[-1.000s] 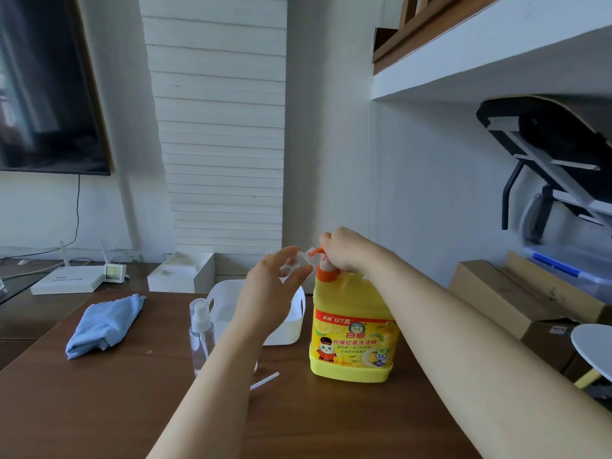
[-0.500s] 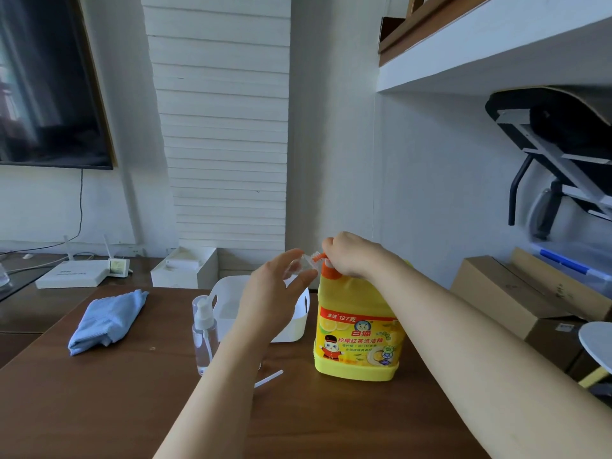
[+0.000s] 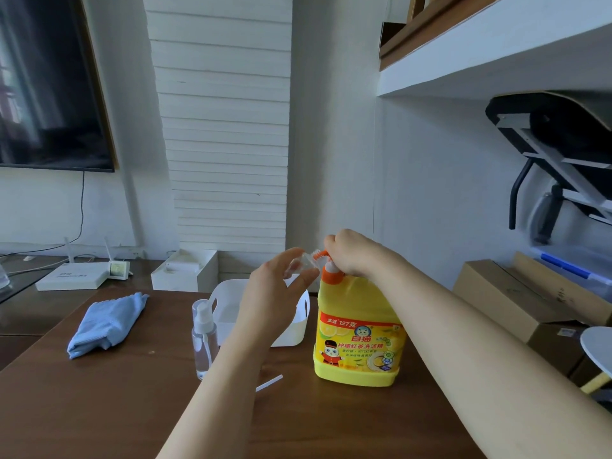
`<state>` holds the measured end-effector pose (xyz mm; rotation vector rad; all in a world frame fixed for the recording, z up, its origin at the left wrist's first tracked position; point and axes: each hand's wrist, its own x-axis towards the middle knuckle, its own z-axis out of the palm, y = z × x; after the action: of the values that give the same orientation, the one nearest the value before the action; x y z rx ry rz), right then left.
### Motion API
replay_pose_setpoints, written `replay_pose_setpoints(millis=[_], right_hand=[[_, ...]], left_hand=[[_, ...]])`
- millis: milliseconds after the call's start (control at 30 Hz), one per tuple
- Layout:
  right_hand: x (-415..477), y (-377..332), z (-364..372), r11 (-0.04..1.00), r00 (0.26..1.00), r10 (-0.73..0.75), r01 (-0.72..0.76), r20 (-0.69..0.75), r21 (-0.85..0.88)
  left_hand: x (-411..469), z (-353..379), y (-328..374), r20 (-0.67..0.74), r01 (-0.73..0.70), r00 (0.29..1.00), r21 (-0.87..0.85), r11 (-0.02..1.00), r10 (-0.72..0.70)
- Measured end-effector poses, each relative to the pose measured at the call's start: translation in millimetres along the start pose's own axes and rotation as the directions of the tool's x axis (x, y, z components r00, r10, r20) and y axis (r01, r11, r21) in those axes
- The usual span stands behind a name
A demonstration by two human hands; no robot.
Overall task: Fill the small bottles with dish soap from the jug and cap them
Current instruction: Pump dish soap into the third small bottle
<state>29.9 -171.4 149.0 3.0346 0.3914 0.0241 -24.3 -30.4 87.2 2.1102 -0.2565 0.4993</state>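
white walls (image 3: 334, 134) meet in a corner, a white slatted panel (image 3: 222, 127) just left of it. a dark tv (image 3: 43, 94) hangs on the left, a cable (image 3: 82, 207) dropping from it toward a low dark cabinet (image 3: 29, 313) that carries a white router (image 3: 71, 276). a white box (image 3: 185, 271) stands below the panel, past the brown table (image 3: 99, 409). upper right, a white shelf (image 3: 496, 54) juts out; under it are a folded black frame (image 3: 563, 137), cardboard boxes (image 3: 516, 303) and a clear bin (image 3: 576, 270). light is soft and even.

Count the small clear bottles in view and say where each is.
2. One capped spray bottle stands on the table left of the white basket; the left hand holds a second bottle at the jug's pump spout. More may be hidden in the basket.
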Motion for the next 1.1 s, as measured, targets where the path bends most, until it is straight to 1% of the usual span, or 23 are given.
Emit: replay_pose_setpoints(millis=[200, 367, 467, 600, 833, 1100], right_hand=[[2.1, 0.7, 14.5, 0.999, 1.000, 0.012, -0.013, -0.010, -0.048], [-0.7, 3.1, 12.5, 1.000, 1.000, 0.014, -0.014, -0.018, 0.019], [-3.8, 1.3, 3.0, 0.998, 1.000, 0.013, -0.014, 0.013, 0.063], [-7.3, 0.8, -3.8, 1.000, 1.000, -0.003, 0.003, 0.000, -0.006], [-4.2, 1.8, 3.8, 0.999, 0.999, -0.004, 0.006, -0.047, 0.049], [-0.1, 1.4, 15.3, 0.999, 0.999, 0.017, -0.015, -0.050, 0.031]], left_hand=[[-3.1, 2.7, -4.1, 0.000, 0.020, 1.000, 0.042, 0.999, -0.020], [-4.0, 1.9, -2.0, 0.002, 0.033, 0.999, 0.012, 0.999, -0.033], [-1.8, 1.4, 0.2, -0.003, 0.026, 1.000, -0.018, 0.999, -0.026], [-0.3, 1.7, 2.8, -0.009, 0.021, 1.000, -0.033, 0.999, -0.021], [-1.7, 1.8, 2.2, -0.010, 0.032, 0.999, -0.017, 0.999, -0.032], [-7.4, 3.6, -1.0, 0.000, 0.060, 0.998, 0.001, 0.998, -0.060]])
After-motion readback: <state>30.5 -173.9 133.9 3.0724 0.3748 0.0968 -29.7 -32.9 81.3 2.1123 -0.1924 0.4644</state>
